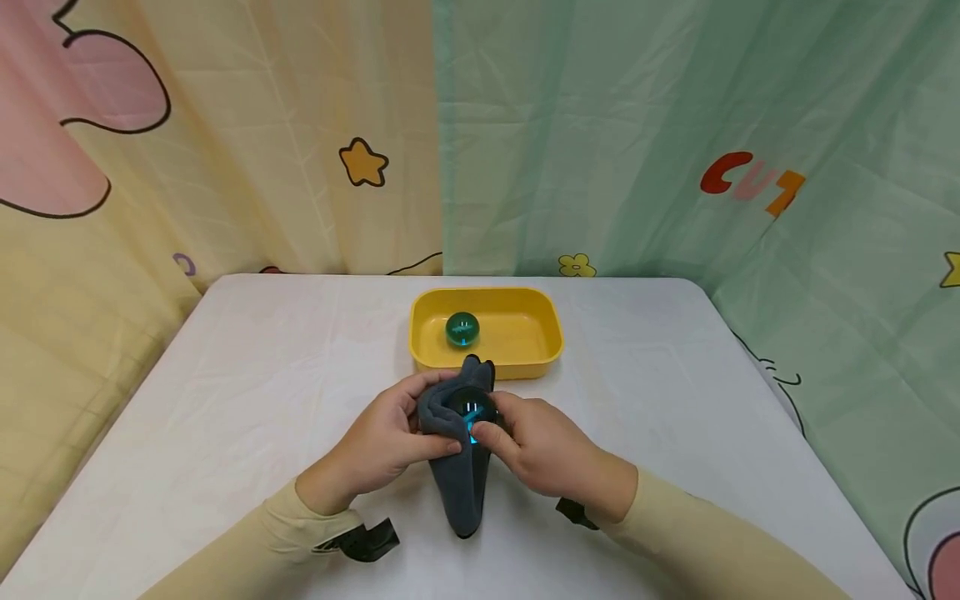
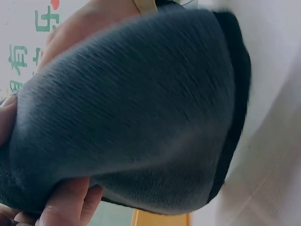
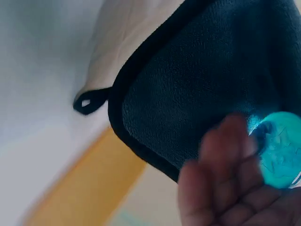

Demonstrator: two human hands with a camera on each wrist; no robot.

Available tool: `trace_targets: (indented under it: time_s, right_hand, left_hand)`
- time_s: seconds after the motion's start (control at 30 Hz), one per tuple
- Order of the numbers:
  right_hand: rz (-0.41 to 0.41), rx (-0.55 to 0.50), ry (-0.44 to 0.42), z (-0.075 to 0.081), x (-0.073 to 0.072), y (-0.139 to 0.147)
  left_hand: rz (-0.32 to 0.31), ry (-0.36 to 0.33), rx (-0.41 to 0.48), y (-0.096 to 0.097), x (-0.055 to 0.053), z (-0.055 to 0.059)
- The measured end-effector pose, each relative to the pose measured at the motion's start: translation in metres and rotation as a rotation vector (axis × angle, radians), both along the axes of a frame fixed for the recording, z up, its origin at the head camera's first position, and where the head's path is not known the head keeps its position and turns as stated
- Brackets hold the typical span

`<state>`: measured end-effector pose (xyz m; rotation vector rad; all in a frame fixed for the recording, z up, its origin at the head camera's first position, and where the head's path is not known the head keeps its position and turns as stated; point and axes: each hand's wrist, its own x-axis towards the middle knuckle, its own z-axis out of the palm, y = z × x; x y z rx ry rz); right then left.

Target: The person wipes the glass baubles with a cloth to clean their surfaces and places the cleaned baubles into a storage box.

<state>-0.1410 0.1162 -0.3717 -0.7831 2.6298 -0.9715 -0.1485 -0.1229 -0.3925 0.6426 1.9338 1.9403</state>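
Note:
My left hand grips a dark grey cloth with black edging, its thumb across the front and its fingers behind the folds. Nestled in the cloth is a shiny glass ball, dark in the head view and bright teal in the right wrist view, where the ball shows beside the fingers. My right hand holds this ball from the right, thumb on its near face. The cloth's lower end hangs down toward me. In the left wrist view the cloth hides the ball.
Just beyond the hands stands a yellow tray, with a green glass ball in its left part. A white cloth covers the table. Patterned curtains hang behind and beside it.

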Motion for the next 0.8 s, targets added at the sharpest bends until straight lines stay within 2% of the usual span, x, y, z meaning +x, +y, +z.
trace_targets:
  time_s: [0.1, 0.2, 0.37, 0.43, 0.5, 0.6, 0.7, 0.77, 0.8]
  right_hand:
    - [0.011, 0.101, 0.113, 0.0015, 0.0024, -0.0017]
    - [0.067, 0.175, 0.264, 0.0014, 0.0030, -0.0012]
    - [0.136, 0.218, 0.622, -0.0020, 0.0005, 0.0027]
    - [0.143, 0.213, 0.675, -0.0020, -0.0002, 0.0035]
    - [0.132, 0.193, 0.611, -0.0012, -0.0004, 0.0034]
    - [0.083, 0.125, 0.370, 0.0007, 0.0009, 0.0019]
    - [0.018, 0.003, 0.095, -0.0004, 0.0010, -0.0006]
    - [-0.009, -0.070, -0.030, -0.0019, 0.0008, -0.0021]
    - [-0.020, -0.095, -0.060, -0.0023, 0.0008, -0.0028]
  left_hand:
    - [0.018, 0.000, -0.014, 0.0001, -0.0005, 0.0000]
    - [0.027, -0.017, -0.002, -0.0005, -0.0009, 0.0004]
    - [0.005, -0.042, 0.032, -0.0022, -0.0010, 0.0011]
    - [-0.007, -0.039, 0.034, -0.0033, -0.0009, 0.0009]
    - [-0.014, -0.026, 0.028, -0.0041, -0.0009, 0.0008]
    - [-0.016, -0.005, 0.009, -0.0043, -0.0006, 0.0008]
    - [-0.013, 0.010, -0.001, -0.0035, 0.0002, 0.0013]
    - [-0.009, 0.011, 0.001, -0.0031, 0.0007, 0.0014]
    - [-0.008, 0.013, 0.003, -0.0029, 0.0009, 0.0012]
